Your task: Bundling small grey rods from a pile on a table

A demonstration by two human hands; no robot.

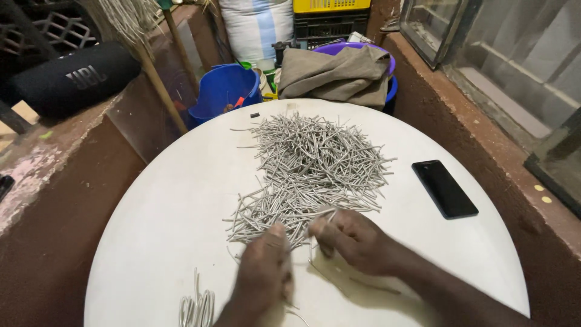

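2 hands, left hand (263, 272) and right hand (351, 239), touch grey wire pieces (311, 166).

Just one view here, shot from a head-worn camera that's tilted steeply down and forward over a round white table (151, 230). It's held close in, so the near rim gets cut off at the bottom edge and both forearms are seen entering from below. Farther out, the blue bucket (225, 91) and wall ledges are caught along the top.
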